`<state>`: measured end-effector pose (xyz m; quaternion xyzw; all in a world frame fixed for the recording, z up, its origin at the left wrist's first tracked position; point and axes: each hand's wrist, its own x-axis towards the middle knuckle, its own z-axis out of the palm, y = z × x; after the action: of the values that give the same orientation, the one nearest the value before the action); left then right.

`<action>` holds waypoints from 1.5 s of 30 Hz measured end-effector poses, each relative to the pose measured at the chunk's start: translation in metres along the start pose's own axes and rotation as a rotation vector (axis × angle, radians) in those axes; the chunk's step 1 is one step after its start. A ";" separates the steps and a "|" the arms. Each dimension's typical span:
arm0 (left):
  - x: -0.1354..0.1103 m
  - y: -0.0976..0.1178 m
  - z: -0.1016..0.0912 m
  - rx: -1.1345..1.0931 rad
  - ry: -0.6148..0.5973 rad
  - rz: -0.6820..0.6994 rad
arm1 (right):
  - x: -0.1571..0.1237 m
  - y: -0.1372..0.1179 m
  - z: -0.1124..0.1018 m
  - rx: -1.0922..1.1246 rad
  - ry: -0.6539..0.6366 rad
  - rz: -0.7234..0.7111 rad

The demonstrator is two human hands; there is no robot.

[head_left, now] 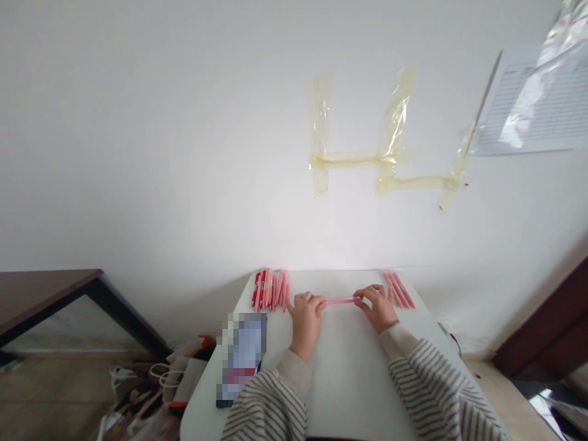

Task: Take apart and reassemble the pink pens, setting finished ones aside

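Note:
A slim pink pen (340, 301) is stretched level between my two hands, just above the white table or touching it; I cannot tell which. My left hand (307, 318) pinches its left end, and the fingertips of my right hand (375, 306) pinch the right end. Left of my left hand lies a row of pink pens (280, 290), with red pens (258, 291) at its outer side. Just beyond my right hand, several pink pens (399, 290) lie side by side at a slant.
The white table (349, 380) stands against a white wall. A phone-like object (243, 355), blurred out, lies on its left side. A dark table (50, 288) is at far left, above cluttered bags and cables (156, 380) on the floor. Yellowed tape (349, 160) sticks to the wall.

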<state>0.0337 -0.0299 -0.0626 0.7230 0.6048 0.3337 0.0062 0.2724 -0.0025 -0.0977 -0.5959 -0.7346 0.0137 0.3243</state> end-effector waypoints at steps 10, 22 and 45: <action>0.000 -0.001 0.000 -0.023 0.002 -0.001 | 0.000 -0.001 -0.002 -0.016 0.008 -0.005; 0.001 0.000 -0.002 -0.022 0.008 -0.013 | 0.000 0.001 0.001 -0.036 0.035 -0.032; 0.000 0.006 -0.008 -0.070 -0.014 -0.039 | 0.001 0.002 0.001 0.004 0.003 -0.015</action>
<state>0.0348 -0.0347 -0.0535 0.7128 0.6066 0.3494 0.0425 0.2733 -0.0007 -0.0990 -0.5898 -0.7383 0.0120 0.3270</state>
